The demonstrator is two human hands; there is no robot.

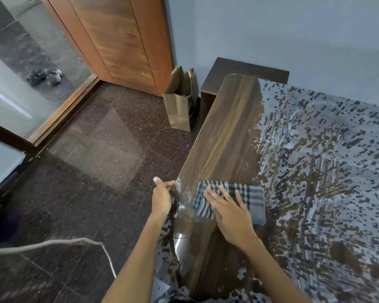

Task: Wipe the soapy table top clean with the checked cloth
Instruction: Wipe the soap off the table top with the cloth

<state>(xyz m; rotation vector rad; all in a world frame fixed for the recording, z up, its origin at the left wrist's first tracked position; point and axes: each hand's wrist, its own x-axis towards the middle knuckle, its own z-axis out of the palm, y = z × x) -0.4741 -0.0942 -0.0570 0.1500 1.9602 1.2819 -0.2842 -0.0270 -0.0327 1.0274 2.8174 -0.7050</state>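
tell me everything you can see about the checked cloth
The checked cloth is a soft woven fabric in dark blue-grey and white checks, folded into a thick rectangular pad. It lies flat on the dark wood-grain table top, near its left edge, at the near end of a wiped strip with soapy streaks to its right. The right hand presses on it with fingers spread straight, covering its near left part. The left hand does not touch it.
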